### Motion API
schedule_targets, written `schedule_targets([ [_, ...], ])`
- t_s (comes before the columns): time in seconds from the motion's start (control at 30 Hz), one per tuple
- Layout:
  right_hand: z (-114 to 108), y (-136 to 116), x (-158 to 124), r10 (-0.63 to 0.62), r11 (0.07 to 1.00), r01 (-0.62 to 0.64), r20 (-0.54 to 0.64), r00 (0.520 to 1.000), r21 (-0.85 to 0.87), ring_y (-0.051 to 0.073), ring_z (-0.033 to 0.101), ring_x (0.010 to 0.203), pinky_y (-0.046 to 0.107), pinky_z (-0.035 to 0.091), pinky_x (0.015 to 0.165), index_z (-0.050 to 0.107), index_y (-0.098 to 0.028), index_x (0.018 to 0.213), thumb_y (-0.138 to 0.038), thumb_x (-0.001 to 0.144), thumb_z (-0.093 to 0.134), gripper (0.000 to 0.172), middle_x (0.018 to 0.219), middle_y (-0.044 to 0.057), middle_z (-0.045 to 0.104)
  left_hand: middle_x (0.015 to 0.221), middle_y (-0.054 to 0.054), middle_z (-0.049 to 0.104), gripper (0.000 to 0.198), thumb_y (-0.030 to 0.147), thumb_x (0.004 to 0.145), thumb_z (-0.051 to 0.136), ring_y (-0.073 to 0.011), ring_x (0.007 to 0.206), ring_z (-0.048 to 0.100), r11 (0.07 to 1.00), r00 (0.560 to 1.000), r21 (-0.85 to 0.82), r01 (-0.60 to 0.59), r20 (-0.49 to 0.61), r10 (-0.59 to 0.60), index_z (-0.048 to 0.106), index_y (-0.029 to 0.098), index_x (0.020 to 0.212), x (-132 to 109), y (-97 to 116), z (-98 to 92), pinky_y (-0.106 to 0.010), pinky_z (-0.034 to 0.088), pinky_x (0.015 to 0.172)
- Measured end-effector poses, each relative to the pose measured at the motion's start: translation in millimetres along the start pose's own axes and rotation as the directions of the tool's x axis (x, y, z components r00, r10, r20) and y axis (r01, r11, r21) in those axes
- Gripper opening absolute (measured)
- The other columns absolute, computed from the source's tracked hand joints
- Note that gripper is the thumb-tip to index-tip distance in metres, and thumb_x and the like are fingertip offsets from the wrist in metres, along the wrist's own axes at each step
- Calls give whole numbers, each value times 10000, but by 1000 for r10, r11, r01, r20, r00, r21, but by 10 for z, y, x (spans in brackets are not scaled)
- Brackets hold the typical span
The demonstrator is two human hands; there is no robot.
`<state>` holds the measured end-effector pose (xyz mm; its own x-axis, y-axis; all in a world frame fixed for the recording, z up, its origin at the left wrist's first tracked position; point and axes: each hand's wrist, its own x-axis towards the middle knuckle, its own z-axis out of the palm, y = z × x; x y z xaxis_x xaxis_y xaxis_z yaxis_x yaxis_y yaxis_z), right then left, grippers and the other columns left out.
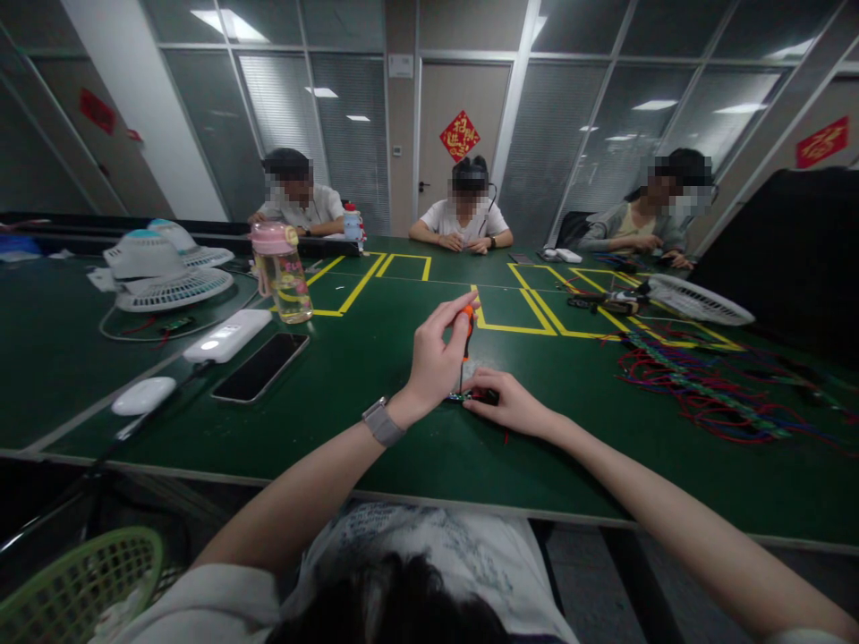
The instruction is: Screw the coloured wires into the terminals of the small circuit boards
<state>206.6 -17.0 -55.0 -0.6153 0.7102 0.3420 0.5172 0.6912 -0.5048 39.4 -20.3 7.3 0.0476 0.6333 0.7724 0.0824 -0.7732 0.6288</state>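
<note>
My left hand (439, 349) is closed around the orange and black handle of a screwdriver (468, 324). The tool stands upright, its thin shaft pointing down at a small green circuit board (459, 397) on the table. Whether the tip sits on a screw is too small to tell. My right hand (506, 401) pinches the board's right side and steadies it against the tabletop; its fingers hide part of the board. A short red wire shows just below that hand. Behind the board lies a small clear, whitish item (473, 368), partly covered by my fingers.
Left on the green table (362, 438) are a phone (261, 367), a white power bank (228, 335), a pink-lidded bottle (282, 273) and white fans (171, 273). To the right lies a bundle of wired boards (704, 385) near a fan grille (698, 300). Three people sit across the table.
</note>
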Motion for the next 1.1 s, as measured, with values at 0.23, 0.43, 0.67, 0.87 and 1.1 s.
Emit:
schedule_targets([
  [0.23,3,6,-3,-3,1000,4,-11,1000,10,156,550,715,287,460,677,704,-166,962,-252,842,633,163,796,38,601,939,-29,559,175,234,862,627,-126,848,573,984,996,168,-61,-55,71,700,223,1021,1,29,-9,-257,491,805],
  [0.43,2,2,-4,-9,1000,9,-9,1000,9,157,549,724,287,460,683,709,-173,974,-273,857,622,176,786,36,596,1122,-59,637,318,209,972,398,-156,1017,608,999,1000,46,-15,5,15,620,235,1199,-6,5,-10,-301,488,893],
  [0.67,12,21,-3,-3,1000,3,-7,1000,7,159,549,729,286,453,679,704,-169,972,-263,851,630,171,793,36,599,996,-49,647,211,217,896,572,-142,890,622,998,999,59,-21,-34,23,665,205,1085,-4,12,6,-262,510,788],
  [0.87,9,16,-1,-15,1000,15,-11,1000,-13,160,548,726,285,450,681,704,-173,948,-256,847,631,150,769,29,592,1052,-57,564,226,250,925,528,-140,945,588,988,997,147,-45,-53,54,680,237,1091,-7,3,0,-267,495,838],
  [1.1,9,18,-5,-9,1000,9,-12,1000,-2,160,553,733,285,449,683,707,-174,967,-263,851,631,165,789,36,605,1064,-57,652,278,204,957,452,-150,957,617,998,999,46,-36,-8,37,630,224,1170,-1,-3,2,-283,500,832],
])
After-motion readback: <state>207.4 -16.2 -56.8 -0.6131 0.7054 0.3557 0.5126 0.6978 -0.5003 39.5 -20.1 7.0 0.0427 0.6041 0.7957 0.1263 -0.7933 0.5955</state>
